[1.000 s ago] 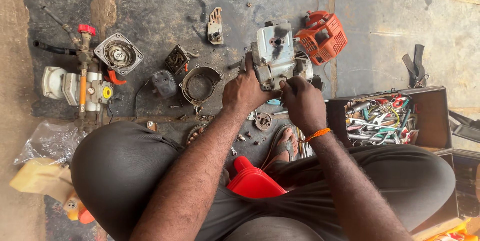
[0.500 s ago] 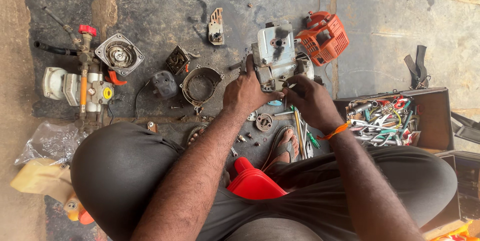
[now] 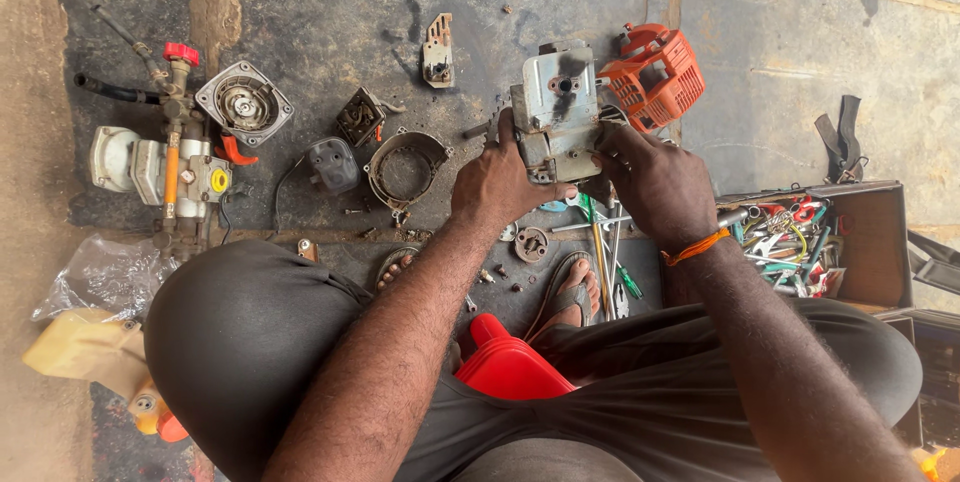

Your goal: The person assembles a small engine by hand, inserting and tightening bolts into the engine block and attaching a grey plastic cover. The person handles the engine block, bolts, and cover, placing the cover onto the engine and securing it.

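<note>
While gripped from both sides, sits upright on the dark oil-stained concrete floor (image 3: 330, 2): a small grey metal engine block (image 3: 556, 110) with an orange plastic ribbed cover (image 3: 655, 77) touching its right side. Left hand (image 3: 497, 185) clamped on the block's lower left edge, thumb up along the casing, fingers wrapped under. Right hand (image 3: 655, 180) closed on the block's lower right corner, fingers pressed against the metal just below the orange cover; an orange band (image 3: 696, 247) around that wrist.

Left of the engine block, near it: a round grey metal ring housing (image 3: 405, 167), then a dark rounded plastic cap (image 3: 332, 164) and a small black square part (image 3: 360, 117). Above and left of the block, apart from it: a pale flat metal bracket (image 3: 438, 50). Farther left, well apart: a round grey recoil-starter cover (image 3: 243, 102) and a white pump assembly with a red knob and orange tube (image 3: 165, 167). Just below the block, between the hands and a sandalled foot (image 3: 575, 292): loose screwdrivers with green handles (image 3: 605, 242) and a small round metal part (image 3: 531, 244). Right of the block, beside the right forearm: an open brown box of mixed hand tools (image 3: 815, 242). Below the block, between the knees: a red plastic container (image 3: 515, 367). Far lower left of the block: a crumpled clear plastic bag (image 3: 90, 277) above a tan paper package (image 3: 85, 352), no label readable on either.
</note>
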{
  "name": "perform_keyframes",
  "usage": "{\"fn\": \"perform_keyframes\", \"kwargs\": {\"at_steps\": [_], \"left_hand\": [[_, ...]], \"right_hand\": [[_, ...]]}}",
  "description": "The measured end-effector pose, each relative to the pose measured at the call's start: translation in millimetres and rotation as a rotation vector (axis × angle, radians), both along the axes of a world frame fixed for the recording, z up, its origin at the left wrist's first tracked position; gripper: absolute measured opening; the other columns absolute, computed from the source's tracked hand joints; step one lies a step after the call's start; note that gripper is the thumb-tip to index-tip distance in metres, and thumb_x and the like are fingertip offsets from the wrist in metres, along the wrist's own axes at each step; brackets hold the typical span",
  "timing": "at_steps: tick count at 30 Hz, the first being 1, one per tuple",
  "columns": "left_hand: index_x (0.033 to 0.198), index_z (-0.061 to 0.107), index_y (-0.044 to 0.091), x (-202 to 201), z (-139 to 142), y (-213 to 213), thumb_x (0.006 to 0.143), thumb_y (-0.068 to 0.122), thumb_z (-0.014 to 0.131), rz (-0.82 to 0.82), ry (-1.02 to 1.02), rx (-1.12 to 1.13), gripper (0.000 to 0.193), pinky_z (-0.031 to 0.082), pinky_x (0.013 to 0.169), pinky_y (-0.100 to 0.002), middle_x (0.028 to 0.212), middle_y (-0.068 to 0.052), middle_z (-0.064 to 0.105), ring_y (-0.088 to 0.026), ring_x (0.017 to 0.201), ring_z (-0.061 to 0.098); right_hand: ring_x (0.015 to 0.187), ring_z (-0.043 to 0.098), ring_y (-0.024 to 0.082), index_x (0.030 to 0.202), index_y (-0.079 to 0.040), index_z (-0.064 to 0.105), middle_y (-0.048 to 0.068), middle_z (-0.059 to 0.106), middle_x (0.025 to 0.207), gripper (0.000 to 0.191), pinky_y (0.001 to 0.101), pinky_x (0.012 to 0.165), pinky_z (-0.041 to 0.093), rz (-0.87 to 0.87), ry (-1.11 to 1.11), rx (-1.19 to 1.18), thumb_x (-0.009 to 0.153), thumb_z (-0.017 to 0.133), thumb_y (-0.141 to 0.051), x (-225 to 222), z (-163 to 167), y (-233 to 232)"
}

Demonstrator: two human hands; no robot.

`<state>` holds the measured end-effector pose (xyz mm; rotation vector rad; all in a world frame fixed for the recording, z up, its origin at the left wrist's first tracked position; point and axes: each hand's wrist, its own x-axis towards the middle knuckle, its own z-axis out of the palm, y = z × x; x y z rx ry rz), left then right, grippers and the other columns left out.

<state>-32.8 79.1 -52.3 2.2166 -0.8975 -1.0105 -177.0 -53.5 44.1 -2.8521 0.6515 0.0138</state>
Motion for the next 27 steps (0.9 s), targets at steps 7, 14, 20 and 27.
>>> {"fn": "perform_keyframes", "kwargs": {"at_steps": [7,14,20,27], "left_hand": [[0.157,0.007,0.0,0,0,0,0.06,0.077,0.087,0.0,-0.016,0.008,0.147,0.066,0.081,-0.047,0.119,-0.029,0.066,-0.039,0.101,0.074],[0.157,0.009,-0.001,0,-1,1,0.06,0.077,0.087,0.006,-0.032,-0.026,0.146,0.065,0.083,-0.047,0.119,-0.031,0.065,-0.04,0.101,0.074],[0.157,0.009,-0.002,-1,0,0,0.062,0.076,0.086,-0.003,-0.012,0.003,0.145,0.065,0.083,-0.048,0.121,-0.031,0.065,-0.04,0.102,0.074],[0.158,0.01,-0.003,-2,0,1,0.062,0.078,0.084,-0.004,-0.012,-0.002,0.145,0.066,0.08,-0.048,0.12,-0.032,0.065,-0.041,0.1,0.075]], "right_hand": [[0.089,0.071,0.025,0.104,-0.013,0.067,0.005,0.072,0.096,0.017,0.0442,0.083,0.053,0.215,0.066,-0.219,0.103,0.064,-0.03,2,-3,-1],[0.101,0.07,0.024,0.1,-0.013,0.063,0.003,0.071,0.094,0.016,0.0445,0.088,0.053,0.28,0.081,-0.239,0.098,0.069,-0.028,7,-2,0],[0.1,0.07,0.025,0.098,-0.013,0.063,0.003,0.071,0.094,0.029,0.0439,0.09,0.054,0.338,0.11,-0.249,0.089,0.075,-0.038,14,7,1],[0.105,0.069,0.021,0.101,-0.014,0.066,0.001,0.071,0.099,0.034,0.041,0.093,0.054,0.39,0.167,-0.338,0.082,0.078,-0.04,20,15,7]]}}
